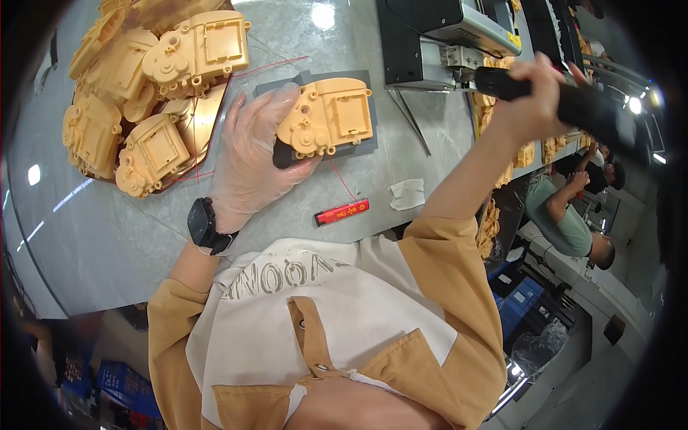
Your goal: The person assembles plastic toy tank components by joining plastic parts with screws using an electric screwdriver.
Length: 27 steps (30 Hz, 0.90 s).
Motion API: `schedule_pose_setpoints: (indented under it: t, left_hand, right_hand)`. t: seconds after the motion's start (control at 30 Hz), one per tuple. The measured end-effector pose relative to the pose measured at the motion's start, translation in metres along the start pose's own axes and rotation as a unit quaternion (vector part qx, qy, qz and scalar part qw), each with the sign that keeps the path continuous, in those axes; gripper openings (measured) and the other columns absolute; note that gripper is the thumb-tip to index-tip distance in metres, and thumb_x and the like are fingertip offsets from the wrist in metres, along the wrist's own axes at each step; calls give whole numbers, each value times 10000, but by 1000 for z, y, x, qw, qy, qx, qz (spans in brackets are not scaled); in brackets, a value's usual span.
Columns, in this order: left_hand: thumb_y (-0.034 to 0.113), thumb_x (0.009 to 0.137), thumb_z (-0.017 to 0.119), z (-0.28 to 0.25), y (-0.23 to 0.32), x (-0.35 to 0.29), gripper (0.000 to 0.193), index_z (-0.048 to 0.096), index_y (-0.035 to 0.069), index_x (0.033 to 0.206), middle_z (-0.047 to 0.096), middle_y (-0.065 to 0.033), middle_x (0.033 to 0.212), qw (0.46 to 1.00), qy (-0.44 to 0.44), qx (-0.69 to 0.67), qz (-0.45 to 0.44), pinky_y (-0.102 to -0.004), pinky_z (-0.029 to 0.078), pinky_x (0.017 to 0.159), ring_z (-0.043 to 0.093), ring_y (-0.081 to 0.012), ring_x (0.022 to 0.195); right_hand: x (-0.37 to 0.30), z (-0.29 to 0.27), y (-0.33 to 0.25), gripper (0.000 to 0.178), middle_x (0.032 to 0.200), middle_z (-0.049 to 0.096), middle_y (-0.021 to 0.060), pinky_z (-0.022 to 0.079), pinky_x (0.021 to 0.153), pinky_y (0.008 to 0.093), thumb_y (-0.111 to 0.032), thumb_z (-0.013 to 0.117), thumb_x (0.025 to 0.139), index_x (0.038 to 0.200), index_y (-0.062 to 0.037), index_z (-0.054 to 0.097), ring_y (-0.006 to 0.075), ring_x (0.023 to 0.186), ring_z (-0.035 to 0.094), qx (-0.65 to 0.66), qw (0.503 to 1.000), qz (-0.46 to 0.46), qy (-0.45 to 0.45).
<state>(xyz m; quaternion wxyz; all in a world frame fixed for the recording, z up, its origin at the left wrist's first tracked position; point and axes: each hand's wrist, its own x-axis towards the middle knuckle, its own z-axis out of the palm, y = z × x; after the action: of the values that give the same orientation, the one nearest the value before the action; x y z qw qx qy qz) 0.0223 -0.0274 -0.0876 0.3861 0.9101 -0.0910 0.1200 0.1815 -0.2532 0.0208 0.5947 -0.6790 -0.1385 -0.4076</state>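
Observation:
My left hand (pixel 251 147), in a thin clear glove, grips the left side of a yellow plastic housing (pixel 335 118). Under that housing is a dark grey block (pixel 367 143) on the table. My right hand (pixel 534 104), bare and raised at the upper right, is closed around a thick black cylindrical handle (pixel 588 115). Motion smears the handle's far end. Its left end lies by a metal fitting (pixel 459 57) of a machine; whether they join I cannot tell. A red lighter-shaped object (pixel 342 212) lies in front of the block.
Similar yellow housings (pixel 197 54) are heaped at the upper left. The black and grey machine (pixel 419 43) stands at the back right, with dark tweezers (pixel 410 122) before it. A crumpled white scrap (pixel 407 194) lies nearer me. Another person (pixel 566 215) sits at the right.

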Motion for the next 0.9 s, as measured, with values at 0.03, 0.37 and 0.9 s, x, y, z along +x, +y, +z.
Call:
schedule_pose_setpoints:
  t: [0.03,0.37,0.9]
  left_hand:
    - [268,617,767,0,-1,0,792,359,116,1279,476,-70,1213,1000,1,0,-1,-461,274,1021,440,-236,1131]
    - [296,624,771,-4,-3,2,797,360,110,1282,480,-89,1191,999,17,-17,21,-465,277,1016,436,-243,1125]
    - [293,612,777,-1,-1,-2,806,364,106,1278,476,-79,1202,1000,-2,-12,-11,-463,289,1010,438,-244,1123]
  right_hand:
    - [-9,4,6,379,505,534,85,468,516,284,70,602,670,1000,88,418,136,434,514,20,999,25,-37]
    - [-27,-30,-37,430,550,493,83,452,499,335,79,525,696,1089,-2,370,157,404,459,185,981,52,11]
    - [-44,-29,-59,430,604,500,74,443,554,370,29,507,757,1146,-77,358,182,485,497,295,943,122,-99]
